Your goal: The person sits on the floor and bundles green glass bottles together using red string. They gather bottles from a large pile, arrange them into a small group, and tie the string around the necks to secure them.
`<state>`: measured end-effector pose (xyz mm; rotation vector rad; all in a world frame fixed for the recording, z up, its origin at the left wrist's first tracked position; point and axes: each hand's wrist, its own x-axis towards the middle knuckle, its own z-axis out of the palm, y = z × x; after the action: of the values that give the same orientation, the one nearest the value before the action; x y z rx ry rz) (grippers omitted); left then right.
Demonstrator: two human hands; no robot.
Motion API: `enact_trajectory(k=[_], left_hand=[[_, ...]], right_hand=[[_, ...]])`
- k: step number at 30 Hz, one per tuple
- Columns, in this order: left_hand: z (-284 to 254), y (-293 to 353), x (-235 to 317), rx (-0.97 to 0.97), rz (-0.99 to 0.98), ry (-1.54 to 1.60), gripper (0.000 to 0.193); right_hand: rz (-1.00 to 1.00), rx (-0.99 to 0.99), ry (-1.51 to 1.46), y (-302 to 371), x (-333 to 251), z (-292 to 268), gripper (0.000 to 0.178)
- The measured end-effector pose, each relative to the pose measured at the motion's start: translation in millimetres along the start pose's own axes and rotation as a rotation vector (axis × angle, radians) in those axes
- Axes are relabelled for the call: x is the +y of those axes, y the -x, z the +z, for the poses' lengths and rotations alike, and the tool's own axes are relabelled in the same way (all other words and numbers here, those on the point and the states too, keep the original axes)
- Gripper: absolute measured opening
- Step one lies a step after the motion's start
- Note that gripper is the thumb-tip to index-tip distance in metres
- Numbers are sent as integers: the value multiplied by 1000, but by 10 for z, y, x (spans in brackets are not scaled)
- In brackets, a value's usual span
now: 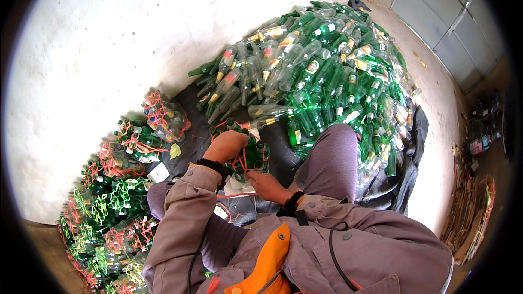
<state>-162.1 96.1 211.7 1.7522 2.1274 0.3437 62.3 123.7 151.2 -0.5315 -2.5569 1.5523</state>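
Between my hands, in front of my bent legs, a bundle of green glass bottles [257,155] stands with necks up, bound round with red plastic strap [238,159]. My left hand [227,146] is closed over the far left side of the bundle, with strands of the strap coming out beside it. At the near side, the fingers of my right hand [268,185] pinch the strap against the bottles. The fingertips of my left hand are partly hidden.
A large heap of loose green and clear bottles [327,76] lies ahead on a black sheet [419,147]. Several strapped bundles [125,196] crowd the left side along the white wall [109,38]. Flattened cardboard [474,223] and a metal door [436,16] are at the right.
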Motion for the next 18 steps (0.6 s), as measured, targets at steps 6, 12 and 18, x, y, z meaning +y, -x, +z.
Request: enact_trajectory(k=[6, 12, 18], left_hand=[[11, -25, 17, 12, 30, -23, 11], [60, -54, -12, 0, 41, -105, 10], [65, -60, -113, -59, 48, -50, 14]], right_hand=[[-41, 12, 35, 2, 17, -15, 16], [-63, 13, 114, 4, 58, -2, 16], [-156, 0, 136, 21, 88, -107, 11]])
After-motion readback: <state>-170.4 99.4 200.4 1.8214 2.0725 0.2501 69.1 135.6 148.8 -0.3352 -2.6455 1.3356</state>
